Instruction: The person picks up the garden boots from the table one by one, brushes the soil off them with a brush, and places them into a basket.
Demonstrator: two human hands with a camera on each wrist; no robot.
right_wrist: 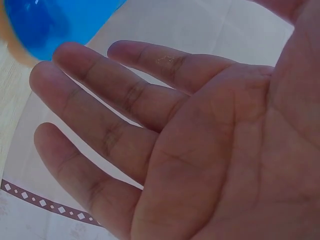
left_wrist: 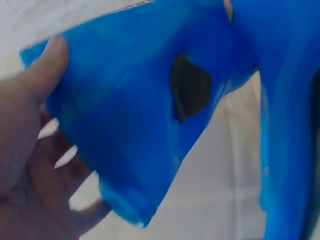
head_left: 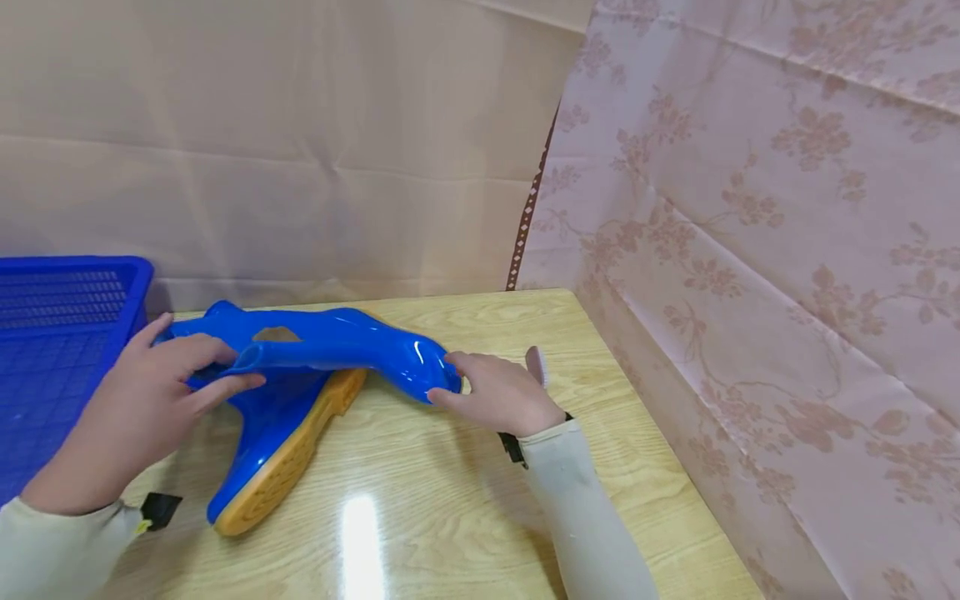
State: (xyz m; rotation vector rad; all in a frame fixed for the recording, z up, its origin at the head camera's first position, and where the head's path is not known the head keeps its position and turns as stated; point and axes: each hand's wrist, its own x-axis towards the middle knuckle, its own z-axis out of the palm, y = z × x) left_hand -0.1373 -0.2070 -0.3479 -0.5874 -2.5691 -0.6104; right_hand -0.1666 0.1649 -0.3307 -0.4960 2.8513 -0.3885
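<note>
Two blue rain boots with yellow-orange soles are on the table. The upper rain boot (head_left: pixel 337 337) lies sideways across the other, its toe pointing right. My left hand (head_left: pixel 153 400) pinches its shaft at the open top, thumb on the near side; in the left wrist view the shaft (left_wrist: pixel 120 100) looks flattened, with a dark brownish patch. My right hand (head_left: pixel 502 392) is at the toe, fingers extended; the right wrist view shows a spread palm (right_wrist: pixel 200 150) with the blue toe beyond the fingertips. The lower rain boot (head_left: pixel 277 450) lies tilted, sole toward the right, its top hidden.
A blue plastic basket (head_left: pixel 142 283) stands at the left edge of the wood-grain table (head_left: pixel 450 517). Behind hangs a beige cloth (head_left: pixel 337 150), and a pink floral cloth (head_left: pixel 750 250) closes off the right side. Black straps circle both wrists.
</note>
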